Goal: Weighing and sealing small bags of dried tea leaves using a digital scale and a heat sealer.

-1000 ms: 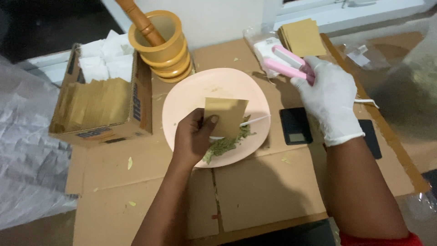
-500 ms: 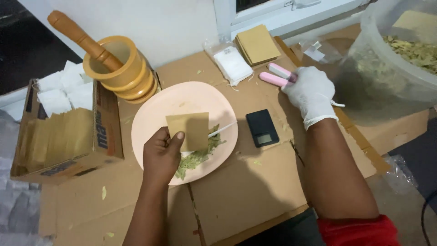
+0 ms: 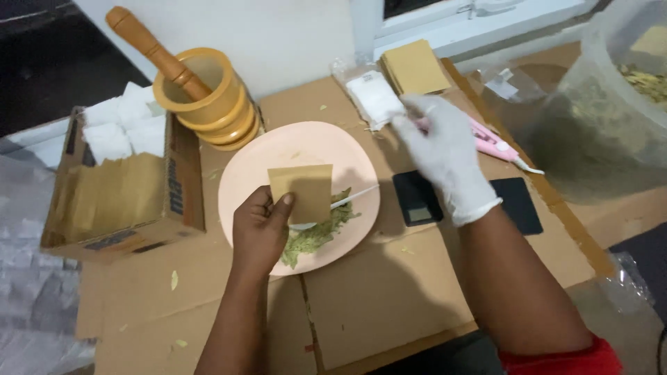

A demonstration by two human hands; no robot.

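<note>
- A person's bare left hand point(image 3: 260, 232) pinches a small brown paper pouch point(image 3: 301, 192) upright over a pink plate point(image 3: 278, 149), thumb pressed to its front face.
- The gloved right hand point(image 3: 445, 156), blurred, fingers loosely spread, reaches over a pink handheld tool point(image 3: 497, 146) near the table's far edge; whether it grips anything cannot be told.
- Judged from the pose, holding the pouch steady above the plate would let any spill fall back onto it.
- The plate carries a heap of crushed green leaf point(image 3: 316, 232), with a white spoon point(image 3: 340, 203) resting in it just under the pouch.
- A yellow mortar point(image 3: 208, 97) holds a wooden pestle point(image 3: 149, 48), leaning.
- The cardboard box point(image 3: 177, 187) on the left is packed with brown pouches and white packets.
- A clear plastic tub point(image 3: 597, 132) on the right holds dried green herb.
- A small black digital scale point(image 3: 417, 198) sits between plate and tub.
</note>
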